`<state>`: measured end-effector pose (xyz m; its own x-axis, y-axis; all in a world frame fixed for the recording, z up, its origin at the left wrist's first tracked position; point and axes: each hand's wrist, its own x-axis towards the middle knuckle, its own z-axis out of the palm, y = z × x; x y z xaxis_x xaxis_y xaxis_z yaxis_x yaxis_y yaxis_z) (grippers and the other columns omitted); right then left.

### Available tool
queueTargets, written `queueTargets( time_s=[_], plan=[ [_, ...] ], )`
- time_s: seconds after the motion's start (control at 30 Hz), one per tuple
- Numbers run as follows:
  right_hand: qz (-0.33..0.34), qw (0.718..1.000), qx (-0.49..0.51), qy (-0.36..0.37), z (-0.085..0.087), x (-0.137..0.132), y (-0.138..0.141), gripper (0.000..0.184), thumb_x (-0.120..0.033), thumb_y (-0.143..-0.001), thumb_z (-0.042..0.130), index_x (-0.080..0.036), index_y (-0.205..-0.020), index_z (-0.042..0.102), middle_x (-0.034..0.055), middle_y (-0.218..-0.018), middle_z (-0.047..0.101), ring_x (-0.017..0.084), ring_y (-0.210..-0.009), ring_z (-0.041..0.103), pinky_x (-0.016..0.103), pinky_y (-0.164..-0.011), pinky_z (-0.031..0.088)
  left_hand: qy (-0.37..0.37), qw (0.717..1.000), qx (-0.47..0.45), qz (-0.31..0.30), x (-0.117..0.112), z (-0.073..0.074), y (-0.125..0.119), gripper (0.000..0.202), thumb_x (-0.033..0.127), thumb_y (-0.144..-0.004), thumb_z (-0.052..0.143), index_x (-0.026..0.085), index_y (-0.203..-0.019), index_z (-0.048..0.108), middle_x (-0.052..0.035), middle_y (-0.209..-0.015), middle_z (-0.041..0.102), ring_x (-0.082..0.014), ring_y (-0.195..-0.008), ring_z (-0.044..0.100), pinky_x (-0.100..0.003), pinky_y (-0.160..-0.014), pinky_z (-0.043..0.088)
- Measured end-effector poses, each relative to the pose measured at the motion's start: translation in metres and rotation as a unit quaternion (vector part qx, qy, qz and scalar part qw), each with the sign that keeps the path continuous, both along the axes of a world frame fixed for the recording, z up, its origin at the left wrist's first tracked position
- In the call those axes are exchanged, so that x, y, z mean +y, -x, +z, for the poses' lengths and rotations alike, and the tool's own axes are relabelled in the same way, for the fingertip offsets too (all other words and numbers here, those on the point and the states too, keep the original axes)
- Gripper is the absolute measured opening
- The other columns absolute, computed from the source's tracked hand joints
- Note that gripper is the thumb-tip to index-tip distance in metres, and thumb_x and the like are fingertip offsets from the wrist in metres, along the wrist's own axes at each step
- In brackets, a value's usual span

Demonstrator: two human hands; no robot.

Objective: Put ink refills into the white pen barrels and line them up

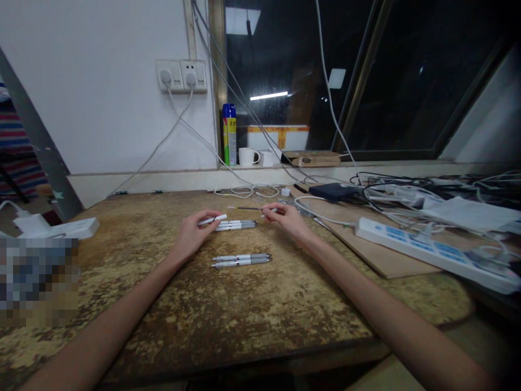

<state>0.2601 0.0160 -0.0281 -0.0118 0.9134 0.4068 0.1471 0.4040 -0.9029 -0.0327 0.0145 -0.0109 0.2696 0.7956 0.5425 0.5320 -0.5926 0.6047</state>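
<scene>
Left hand [190, 234] pinches barrel [213, 219], right hand [286, 216] pinches refill [246, 208]; both axes left-right, pointing inward. Pens [241, 260] just below, table edge [309, 352] far.

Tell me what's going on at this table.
A person is working with pens on a worn table. The left hand holds a white pen barrel, and the right hand pinches a thin ink refill. A small bunch of grey-tipped pens lies between the hands, and a pair of pens lies nearer the person. A power strip sits to the right.
</scene>
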Motion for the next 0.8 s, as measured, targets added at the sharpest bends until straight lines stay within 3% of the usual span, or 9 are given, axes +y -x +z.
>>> queueTargets(
  time_s=[0.33,0.6,0.8],
  plan=[
    [-0.030,0.999,-0.032,-0.019,0.0032,-0.0009,-0.0014,0.036,-0.046,-0.075,0.076,-0.017,-0.096,0.077,0.0052,-0.083,0.073,0.015,-0.064,0.060,0.029,-0.063,0.047,0.017,1.000,-0.008,-0.004,-0.0032,0.0033,-0.0022,0.035,0.047,-0.091,0.063,0.022,-0.111,0.076,-0.0060,-0.113,0.077,-0.0254,-0.103,0.070,-0.034,-0.090,0.053],
    [-0.041,0.999,-0.030,-0.006,0.0087,-0.0026,-0.0001,0.040,-0.052,-0.078,0.073,-0.015,-0.093,0.076,0.0052,-0.077,0.072,0.015,-0.063,0.058,0.028,-0.062,0.046,0.021,1.000,-0.015,-0.003,-0.0064,0.0078,-0.0021,0.036,0.047,-0.090,0.063,0.021,-0.112,0.076,-0.0073,-0.116,0.076,-0.0268,-0.104,0.069,-0.036,-0.090,0.051],
    [-0.015,0.999,-0.032,-0.010,0.0055,-0.0015,-0.0014,0.041,-0.056,-0.084,0.065,-0.017,-0.086,0.076,0.0071,-0.084,0.074,0.016,-0.068,0.059,0.028,-0.064,0.046,0.024,0.999,-0.017,-0.014,-0.0045,0.0037,0.0001,0.036,0.048,-0.092,0.062,0.023,-0.114,0.076,-0.0056,-0.118,0.075,-0.0255,-0.107,0.068,-0.035,-0.092,0.051]
  ],
)
